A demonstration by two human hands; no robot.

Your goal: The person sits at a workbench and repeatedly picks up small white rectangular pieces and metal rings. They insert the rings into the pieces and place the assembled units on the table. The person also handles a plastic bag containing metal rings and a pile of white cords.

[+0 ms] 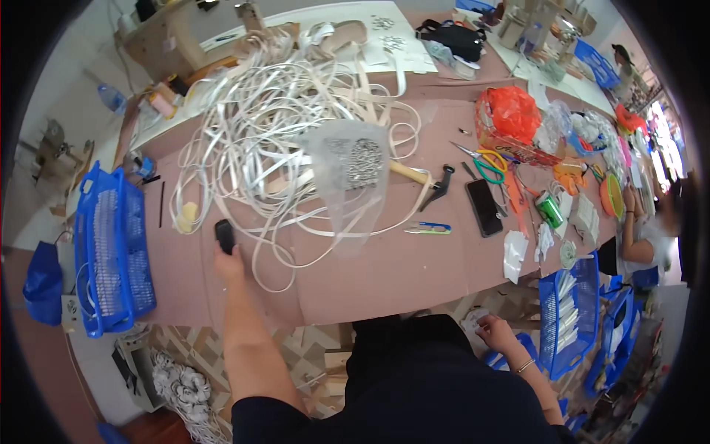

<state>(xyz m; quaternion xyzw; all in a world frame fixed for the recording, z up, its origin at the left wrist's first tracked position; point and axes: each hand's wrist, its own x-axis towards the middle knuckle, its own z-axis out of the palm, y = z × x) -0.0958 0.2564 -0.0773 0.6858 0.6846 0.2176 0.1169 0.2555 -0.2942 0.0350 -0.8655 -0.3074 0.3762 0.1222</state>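
Observation:
My left hand [229,260] grips a small black oblong object [225,235] above the table's near left part; its exact kind is unclear. Just beyond it spreads a big tangle of white and cream straps [259,133], with one loop lying close to the hand. A clear plastic bag of small metal pieces [362,163] rests on the straps. Below the table's front edge, by my right leg, my right hand [497,331] has its fingers curled beside something whitish. What those fingers hold, if anything, cannot be made out.
To the left stands a blue plastic basket [111,251]. A hammer [408,172], scissors [489,166], a thread snipper [429,229] and a phone [484,209] lie right of the straps. A blue crate of white rolls [566,318] is below right. Another person [640,237] is at far right.

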